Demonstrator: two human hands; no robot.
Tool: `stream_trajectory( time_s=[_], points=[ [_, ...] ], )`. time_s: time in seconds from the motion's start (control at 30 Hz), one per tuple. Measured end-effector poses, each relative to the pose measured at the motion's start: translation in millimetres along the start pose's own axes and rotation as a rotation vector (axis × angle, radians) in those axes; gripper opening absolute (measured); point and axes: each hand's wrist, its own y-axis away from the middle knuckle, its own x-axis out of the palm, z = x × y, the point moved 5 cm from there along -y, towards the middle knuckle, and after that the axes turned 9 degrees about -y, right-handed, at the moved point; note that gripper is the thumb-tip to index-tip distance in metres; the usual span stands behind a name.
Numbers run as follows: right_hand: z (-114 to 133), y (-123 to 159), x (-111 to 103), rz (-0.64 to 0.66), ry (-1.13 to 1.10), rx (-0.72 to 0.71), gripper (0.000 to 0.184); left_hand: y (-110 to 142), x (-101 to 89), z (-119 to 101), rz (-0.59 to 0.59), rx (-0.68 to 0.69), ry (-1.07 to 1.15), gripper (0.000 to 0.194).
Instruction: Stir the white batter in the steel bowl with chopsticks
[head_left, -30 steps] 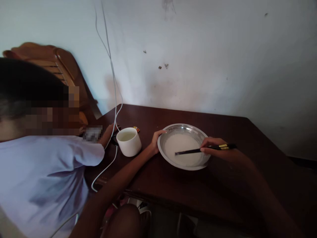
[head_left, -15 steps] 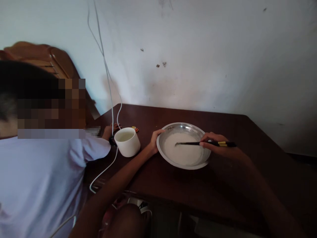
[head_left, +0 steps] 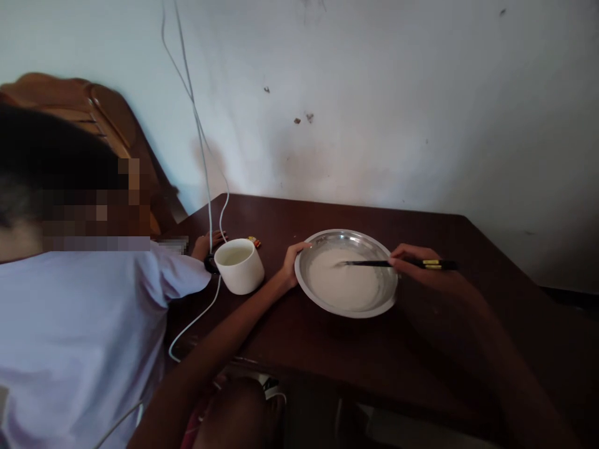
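**Metal bowl (head_left: pixel 347 313) of white liq. (head_left: pixel 344 285), chopsticks (head_left: pixel 369 264) tip-down in it**

Bowl: shiny, wide, shallow, flared rim; on dark brown table (head_left: pixel 290 215), R of white cup (head_left: pixel 241 275), nearer the person than the wall. Liq. opaque, approx. level; inner wall bare above it, esp. far side.

Chopsticks: blk w/ gold bands, held close tog., lying low across R rim. Tips at liq. surface nr bowl centre, small ripple there. Immersion depth: can't tell.

R hand (head_left: pixel 415 259): fingers pinched round chopsticks, just past R rim; butt ends stick out behind.

L hand (head_left: pixel 293 260): grasping bowl's L rim, thumb over the edge; other fingers partly hidden, so exact hold underneath can't be told.

Cup: upright, well apart from bowl, L forearm running between cup and near table edge; pale liq. inside. Small yellow/red item (head_left: pixel 255 242) just behind cup; too small to ID. White cables (head_left: pixel 195 115) hang in front of wall (head_left: pixel 374 93), down to table by cup.

Far L: 2nd person in pale shirt (head_left: pixel 88 330), one hand (head_left: pixel 216 237) on table beyond cup. Wooden chair (head_left: pixel 116 121) behind them.
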Motion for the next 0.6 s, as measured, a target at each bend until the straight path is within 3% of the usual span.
stream_trajectory(
  time_s=[0.07, 0.13, 0.27, 0.37, 0.5, 0.6],
  points=[
    [-6.6, 3.1, -17.1, -0.067, -0.020, 0.053, 0.040, 0.3, 0.0, 0.5, 0.001, -0.010, -0.007, 0.023],
    [-4.2, 7.8, -22.5, -0.009, -0.058, 0.078, 0.042, 0.8, -0.4, 1.2, -0.003, -0.028, -0.016, 0.025],
    [11.0, 8.7, 5.0, 0.182, -0.091, 0.039, 0.039, 1.5, 0.0, 0.6, -0.001, -0.029, 0.004, 0.025],
    [7.3, -0.1, 13.4, 0.082, -0.052, 0.016, 0.034, 1.4, 0.7, -0.7, -0.001, -0.011, 0.018, 0.025],
    [-8.2, -0.7, -17.1, -0.140, -0.011, 0.080, 0.035, 1.0, -0.1, -0.1, -0.016, -0.021, 0.007, 0.024],
    [-3.8, 5.0, -21.0, -0.024, -0.063, 0.080, 0.039, 1.1, -1.4, 0.4, -0.032, -0.027, -0.007, 0.022]
  ],
)
